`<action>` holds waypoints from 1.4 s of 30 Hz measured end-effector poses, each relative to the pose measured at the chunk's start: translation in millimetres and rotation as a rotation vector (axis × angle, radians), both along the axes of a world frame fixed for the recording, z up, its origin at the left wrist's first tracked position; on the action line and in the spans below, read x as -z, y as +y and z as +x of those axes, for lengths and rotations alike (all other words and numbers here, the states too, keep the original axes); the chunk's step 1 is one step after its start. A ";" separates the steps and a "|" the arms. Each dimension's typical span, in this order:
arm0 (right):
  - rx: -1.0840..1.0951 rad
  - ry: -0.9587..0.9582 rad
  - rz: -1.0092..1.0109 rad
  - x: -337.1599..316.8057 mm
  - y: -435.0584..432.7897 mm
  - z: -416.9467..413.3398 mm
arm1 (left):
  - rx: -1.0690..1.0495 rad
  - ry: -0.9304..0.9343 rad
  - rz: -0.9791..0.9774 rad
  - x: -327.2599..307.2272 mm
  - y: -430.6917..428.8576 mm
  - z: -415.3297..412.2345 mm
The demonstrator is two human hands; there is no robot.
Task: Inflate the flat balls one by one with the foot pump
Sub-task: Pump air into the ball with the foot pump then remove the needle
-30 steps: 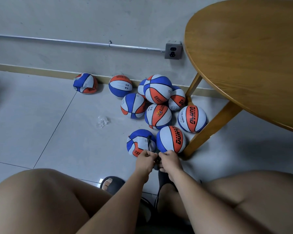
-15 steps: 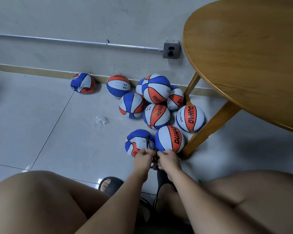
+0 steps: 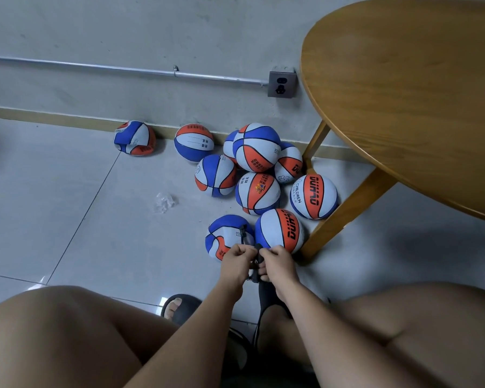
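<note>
Head view puts the ball point(image 3: 224, 239) on the floor point(image 3: 95, 219) left of the table leg point(image 3: 347, 208), a rounder ball point(image 3: 277, 231) between them, with the black hose point(image 3: 243, 233) lying across its top, long axis running near to far. At its near end the left hand point(image 3: 237, 261) and right hand point(image 3: 277, 264) meet on the hose, each grip curled and pinching it; the left sits farther from the leg, nearer the ball.
</note>
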State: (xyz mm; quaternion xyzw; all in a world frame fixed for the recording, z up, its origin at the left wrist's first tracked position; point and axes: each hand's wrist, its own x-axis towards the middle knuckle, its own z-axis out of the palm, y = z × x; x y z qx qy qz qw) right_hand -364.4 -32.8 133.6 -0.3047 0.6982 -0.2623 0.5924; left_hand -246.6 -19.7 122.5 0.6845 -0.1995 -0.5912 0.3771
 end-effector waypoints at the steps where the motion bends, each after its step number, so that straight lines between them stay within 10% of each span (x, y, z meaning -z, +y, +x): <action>1: -0.007 0.012 0.017 3.5 1.4 -1.1 | 0.008 -0.013 0.011 2.9 1.5 0.4; 14: -0.132 0.159 0.230 49.1 17.7 -9.1 | 0.168 -0.280 0.179 40.0 24.8 -3.2; 25: 0.092 0.056 -0.176 -12.0 -21.4 10.8 | -0.099 0.086 -0.139 -24.6 -20.2 -7.1; 42: -0.114 0.135 0.214 45.6 12.8 -7.8 | 0.197 -0.254 0.137 28.1 21.9 -4.4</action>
